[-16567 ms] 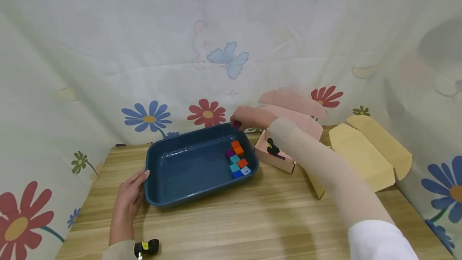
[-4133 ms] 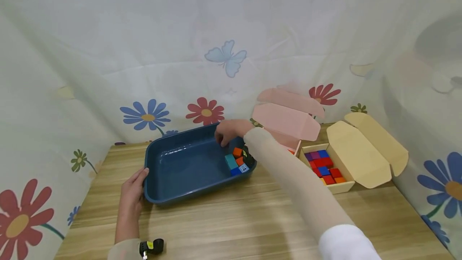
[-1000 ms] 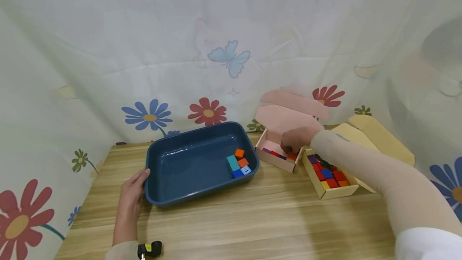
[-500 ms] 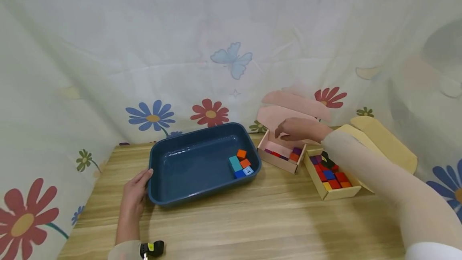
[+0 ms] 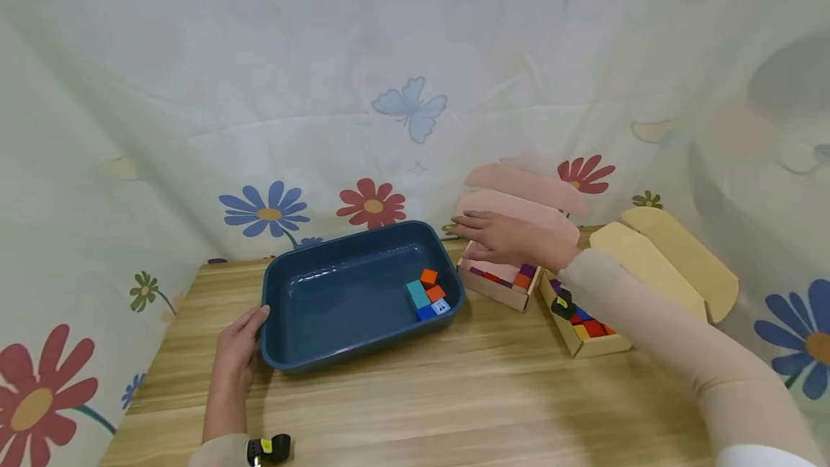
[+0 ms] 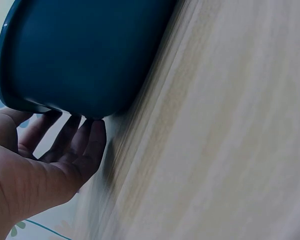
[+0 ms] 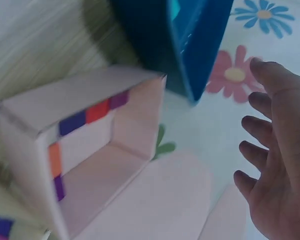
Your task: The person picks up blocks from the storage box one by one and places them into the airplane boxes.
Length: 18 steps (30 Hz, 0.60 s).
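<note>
The blue tray [image 5: 350, 344] sits on the table; my left hand [image 5: 236, 344] holds its left end. The left thumb lies at the rim, and the other fingers [image 6: 95, 145] touch the outer end wall. Several cubes are grouped at the tray's right end, among them a teal cube [image 5: 417, 295], an orange cube [image 5: 429, 277] and a patterned light-blue cube [image 5: 440, 306]. My right hand [image 5: 502, 236], fingers spread and holding nothing, hovers over the pink box [image 5: 499, 290]. Inside that box, red, orange, purple and dark-blue cubes line two walls.
Right of the pink box stands an open yellow box [image 5: 599, 347] holding several coloured cubes, partly covered by my right forearm. Its raised lid [image 5: 648, 265] leans back. The pink lid [image 5: 528, 189] stands near the flowered curtain [image 5: 292, 128] behind the wooden table [image 5: 402, 416].
Over the last second my right hand has lifted out of the pink box and moved left, its fingers opening. Purple cubes seen earlier in the tray are gone from it. The left hand stays put.
</note>
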### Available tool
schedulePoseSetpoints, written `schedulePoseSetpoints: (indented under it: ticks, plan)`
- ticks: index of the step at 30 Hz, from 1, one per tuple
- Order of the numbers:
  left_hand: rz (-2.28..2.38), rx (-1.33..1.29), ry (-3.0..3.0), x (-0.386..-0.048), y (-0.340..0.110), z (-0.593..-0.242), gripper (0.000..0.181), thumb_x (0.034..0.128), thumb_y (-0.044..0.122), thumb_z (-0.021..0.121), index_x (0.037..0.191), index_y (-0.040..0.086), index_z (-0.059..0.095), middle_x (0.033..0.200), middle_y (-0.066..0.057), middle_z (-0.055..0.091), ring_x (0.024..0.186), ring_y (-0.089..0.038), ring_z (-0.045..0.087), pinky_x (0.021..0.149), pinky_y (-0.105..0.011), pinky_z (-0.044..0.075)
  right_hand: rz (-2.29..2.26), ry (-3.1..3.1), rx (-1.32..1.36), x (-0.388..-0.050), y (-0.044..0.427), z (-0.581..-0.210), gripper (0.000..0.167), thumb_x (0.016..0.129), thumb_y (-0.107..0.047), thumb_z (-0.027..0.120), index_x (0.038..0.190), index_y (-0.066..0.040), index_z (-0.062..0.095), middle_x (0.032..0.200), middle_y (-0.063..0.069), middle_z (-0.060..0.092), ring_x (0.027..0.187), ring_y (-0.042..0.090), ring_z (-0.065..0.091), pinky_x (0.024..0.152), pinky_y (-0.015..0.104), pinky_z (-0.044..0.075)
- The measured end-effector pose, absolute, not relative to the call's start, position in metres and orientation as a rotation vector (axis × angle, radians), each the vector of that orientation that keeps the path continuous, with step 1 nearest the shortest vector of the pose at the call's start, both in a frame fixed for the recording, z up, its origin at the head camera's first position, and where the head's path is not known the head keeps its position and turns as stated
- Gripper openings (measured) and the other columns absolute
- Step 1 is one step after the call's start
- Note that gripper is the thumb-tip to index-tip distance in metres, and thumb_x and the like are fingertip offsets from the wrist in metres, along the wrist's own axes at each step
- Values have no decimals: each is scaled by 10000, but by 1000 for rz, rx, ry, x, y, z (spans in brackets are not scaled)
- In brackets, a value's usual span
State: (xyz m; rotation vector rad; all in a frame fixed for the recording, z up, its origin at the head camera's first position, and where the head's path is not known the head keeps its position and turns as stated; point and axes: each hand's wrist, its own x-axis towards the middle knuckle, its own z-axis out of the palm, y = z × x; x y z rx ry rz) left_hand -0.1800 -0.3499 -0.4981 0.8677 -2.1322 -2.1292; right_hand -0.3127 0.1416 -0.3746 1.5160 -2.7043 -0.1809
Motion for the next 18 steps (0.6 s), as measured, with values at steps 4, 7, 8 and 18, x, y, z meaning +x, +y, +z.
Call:
schedulePoseSetpoints:
  ticks: [4, 7, 8, 18]
  plan:
    - [-2129, 887, -2122, -181, -350, -498, 716, 981, 453, 659, 1565, 133, 394, 1598, -87, 379, 1342, -129, 460, 765, -94, 493, -15, -2797, 1562, -313, 118, -371, 655, 1060, -433, 517, 1599, -116, 325, 1655, 152, 265, 1530, 371, 203, 1233, 502, 194]
    - [-2125, 903, -2112, -182, -350, -497, 721, 970, 455, 675, 1560, 136, 408, 1590, -91, 396, 1283, -93, 500, 761, -111, 509, -68, -2841, 1574, -315, 96, -368, 686, 1063, -487, 474, 1622, -151, 264, 1677, 131, 209, 1544, 363, 157, 1235, 509, 182]
    - [-2126, 905, -2111, -183, -350, -497, 724, 967, 455, 679, 1558, 134, 411, 1587, -96, 400, 1256, -80, 515, 762, -119, 515, -75, -2867, 1575, -315, 88, -367, 702, 1059, -507, 465, 1629, -164, 242, 1683, 121, 191, 1547, 361, 144, 1235, 510, 179]
    - [-2118, 911, -2109, -183, -347, -498, 677, 988, 415, 664, 1550, 122, 427, 1570, -127, 420, 1075, -9, 578, 763, -155, 536, -4, -3343, 1438, -345, 14, -387, 692, 1040, -483, 536, 1629, -253, 256, 1675, 44, 251, 1529, 283, 236, 1228, 491, 225]
